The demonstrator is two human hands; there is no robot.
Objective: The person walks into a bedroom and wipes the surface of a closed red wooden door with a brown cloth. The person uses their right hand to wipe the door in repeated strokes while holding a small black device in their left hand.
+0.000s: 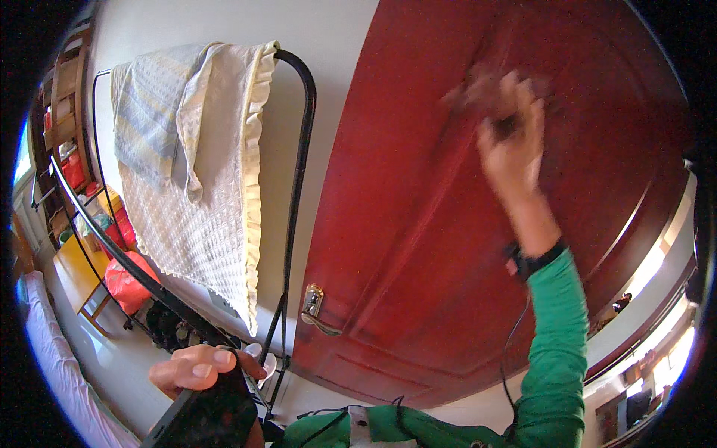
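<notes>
My right hand [512, 151], in a green sleeve with a black band at the wrist, is raised against the upper part of a dark red panelled door [392, 185]. Its fingers are curled around a dark, cloth-like thing [479, 87], too blurred to name surely. Low in the view, my left hand [193, 367] grips a dark, flat, slab-shaped object [207, 417] by its upper edge. The fingers wrap over it, and the picture's bottom edge cuts off its lower part. Below and left of my right hand is the door's metal lever handle [319, 313].
A black metal rack [302, 140] stands left of the door, with a cream quilted cloth [218, 224] with a ruffled edge draped over it. Beyond are a red plastic bag [130, 283], a yellow table [78, 274] and wooden shelves [70, 112]. A thin cable [507, 350] hangs beside my right arm.
</notes>
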